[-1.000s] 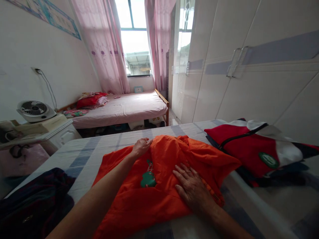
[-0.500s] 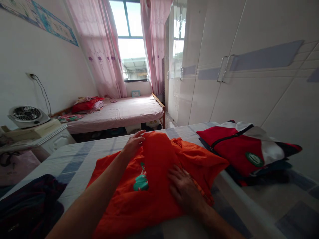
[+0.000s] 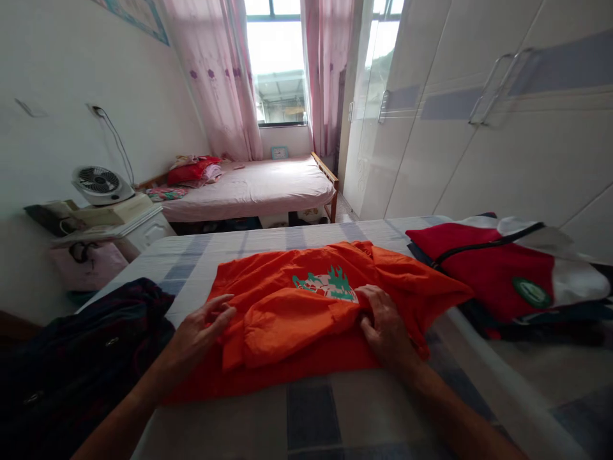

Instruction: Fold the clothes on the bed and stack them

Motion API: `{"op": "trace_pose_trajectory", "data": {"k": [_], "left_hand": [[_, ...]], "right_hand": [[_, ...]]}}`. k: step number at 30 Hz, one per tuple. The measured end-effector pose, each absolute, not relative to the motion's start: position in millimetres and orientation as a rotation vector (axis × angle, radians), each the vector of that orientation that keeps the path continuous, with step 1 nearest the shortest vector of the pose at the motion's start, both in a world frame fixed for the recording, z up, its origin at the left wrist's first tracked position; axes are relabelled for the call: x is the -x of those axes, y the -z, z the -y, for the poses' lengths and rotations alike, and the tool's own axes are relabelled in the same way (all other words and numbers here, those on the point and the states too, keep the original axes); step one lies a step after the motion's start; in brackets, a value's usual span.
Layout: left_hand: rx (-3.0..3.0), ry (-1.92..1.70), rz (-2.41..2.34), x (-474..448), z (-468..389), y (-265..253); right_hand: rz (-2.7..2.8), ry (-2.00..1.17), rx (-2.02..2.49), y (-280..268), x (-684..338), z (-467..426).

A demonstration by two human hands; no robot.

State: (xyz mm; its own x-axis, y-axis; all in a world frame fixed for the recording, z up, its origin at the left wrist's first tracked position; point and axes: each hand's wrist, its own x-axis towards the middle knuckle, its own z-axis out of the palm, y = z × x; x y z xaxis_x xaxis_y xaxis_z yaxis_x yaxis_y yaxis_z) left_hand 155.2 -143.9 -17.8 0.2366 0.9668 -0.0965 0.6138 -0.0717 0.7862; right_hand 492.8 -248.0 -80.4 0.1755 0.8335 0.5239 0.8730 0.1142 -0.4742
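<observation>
An orange T-shirt [image 3: 287,332] with a green and pale print lies on the striped bed sheet, its near part folded over and partly covering the print. My left hand [image 3: 211,326] hovers at the shirt's left side, fingers loosely bent and apart, with no cloth visible in them. On the right, my right hand [image 3: 385,326] has its thumb and fingers closed on the edge of the folded part, beside the print. The shirt's right sleeve spreads out beyond that hand.
A pile of folded clothes with a red and white jacket [image 3: 498,268] on top sits at the right. Dark clothing [image 3: 96,338] lies at the left. Beyond are a pink-sheeted bed [image 3: 258,188], a fan [image 3: 103,184] on a cabinet, and a white wardrobe [image 3: 431,153].
The shirt's near part has been folded over, uncovering more of the print. My left hand has come back from the far edge towards me and left; the view has tilted down.
</observation>
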Motion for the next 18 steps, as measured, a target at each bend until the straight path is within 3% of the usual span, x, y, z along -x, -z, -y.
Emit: {"op": "trace_pose_trajectory", "data": {"k": [4, 12, 15, 18], "left_hand": [[-2.169, -0.476, -1.574, -164.3, 173.9, 24.4], [-2.073, -0.677, -1.556, -151.9, 158.7, 25.0], [-2.381, -0.718, -1.645, -149.6, 162.1, 19.3], [-2.704, -0.69, -1.442, -154.8, 171.7, 27.0]], "right_hand": [[1.817, 0.103, 1.63, 78.1, -496.0, 251.3], [1.938, 0.149, 1.524, 60.0, -499.9, 262.1], [1.994, 0.199, 1.51, 45.7, -497.8, 268.0], [1.985, 0.278, 1.491, 39.1, -486.6, 273.0]]}}
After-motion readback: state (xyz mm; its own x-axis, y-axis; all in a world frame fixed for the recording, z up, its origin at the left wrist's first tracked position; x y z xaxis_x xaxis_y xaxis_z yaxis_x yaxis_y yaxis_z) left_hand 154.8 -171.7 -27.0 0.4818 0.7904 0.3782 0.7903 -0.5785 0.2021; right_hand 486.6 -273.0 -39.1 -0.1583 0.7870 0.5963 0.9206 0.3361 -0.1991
